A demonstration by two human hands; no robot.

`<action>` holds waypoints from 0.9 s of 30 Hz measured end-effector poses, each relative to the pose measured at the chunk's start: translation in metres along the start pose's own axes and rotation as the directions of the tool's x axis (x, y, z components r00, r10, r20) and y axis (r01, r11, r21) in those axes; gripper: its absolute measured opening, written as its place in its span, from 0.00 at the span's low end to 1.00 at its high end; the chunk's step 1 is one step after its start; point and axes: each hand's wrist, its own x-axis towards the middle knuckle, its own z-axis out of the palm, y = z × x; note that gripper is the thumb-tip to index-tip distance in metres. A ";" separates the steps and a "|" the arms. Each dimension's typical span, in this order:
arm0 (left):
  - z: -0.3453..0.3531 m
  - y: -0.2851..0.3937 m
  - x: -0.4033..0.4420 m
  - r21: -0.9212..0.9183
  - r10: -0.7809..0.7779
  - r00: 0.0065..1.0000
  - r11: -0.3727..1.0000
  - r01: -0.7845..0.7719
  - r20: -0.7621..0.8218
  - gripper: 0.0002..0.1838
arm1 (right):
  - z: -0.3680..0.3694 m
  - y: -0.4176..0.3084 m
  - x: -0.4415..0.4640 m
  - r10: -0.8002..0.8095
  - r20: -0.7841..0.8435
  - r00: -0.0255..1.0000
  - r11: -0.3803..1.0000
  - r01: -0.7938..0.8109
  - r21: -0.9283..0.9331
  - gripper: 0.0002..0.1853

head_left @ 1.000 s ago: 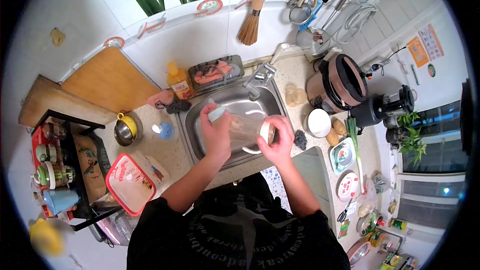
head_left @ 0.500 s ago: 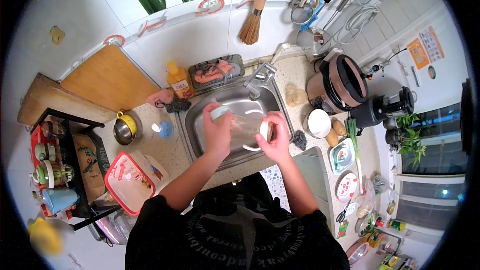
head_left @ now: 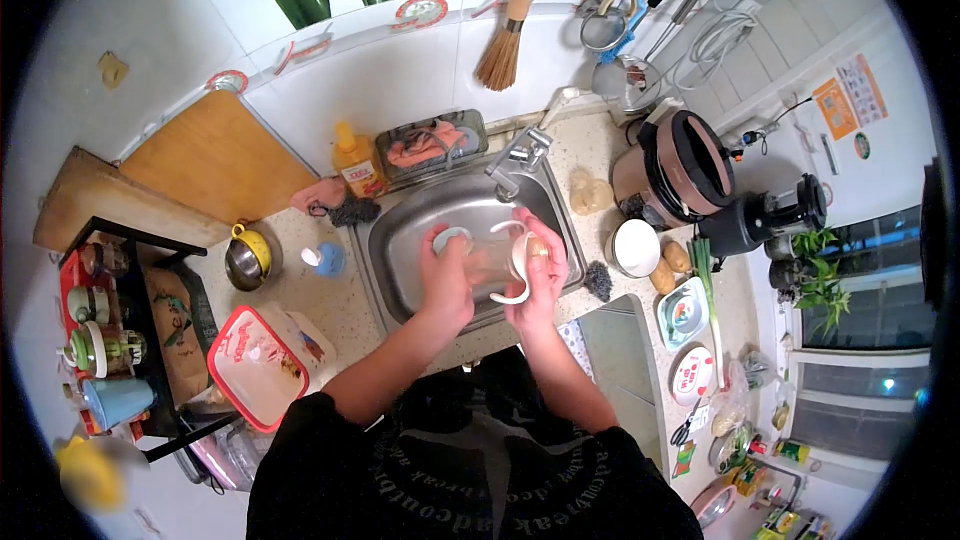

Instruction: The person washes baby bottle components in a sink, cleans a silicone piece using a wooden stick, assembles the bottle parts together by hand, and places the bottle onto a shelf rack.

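Over the steel sink [head_left: 400, 225] a clear bottle [head_left: 488, 262] lies on its side between my hands. A white collar with two curved handles sits at its right end, and a pale part shows at its left end. My left hand [head_left: 446, 285] is wrapped round the left end. The fingers of my right hand [head_left: 542, 278] close round the collar end, with a tan-coloured piece at the thumb; its exact form is hard to make out. Behind the sink stands the faucet [head_left: 518, 160], and no water stream can be made out.
A wire basket [head_left: 430, 145] with a pink cloth and an orange soap bottle [head_left: 358, 162] stand behind the sink. A red-rimmed container [head_left: 258, 365] and a steel bowl [head_left: 245, 262] are left. At right are a white bowl [head_left: 634, 247], potatoes [head_left: 664, 276] and a pressure cooker [head_left: 672, 165].
The bottle has turned in my hands, so both collar handles now show. My right hand has shifted slightly left and rotated round the collar end. My left hand stays on the other end.
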 end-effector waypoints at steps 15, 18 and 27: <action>-0.048 -0.048 0.038 -0.152 -0.208 0.975 0.964 0.218 0.074 0.25 | -0.011 0.017 -0.011 0.193 0.127 0.973 0.980 -0.186 -0.065 0.35; -0.037 -0.047 0.030 -0.131 -0.159 0.987 0.979 0.156 -0.011 0.24 | -0.011 0.018 -0.016 0.158 0.096 0.983 0.979 -0.144 -0.142 0.35; -0.022 0.010 0.036 0.234 0.431 0.898 0.867 -0.439 0.089 0.21 | -0.022 -0.013 0.002 0.206 0.266 0.942 0.955 -0.135 -0.262 0.29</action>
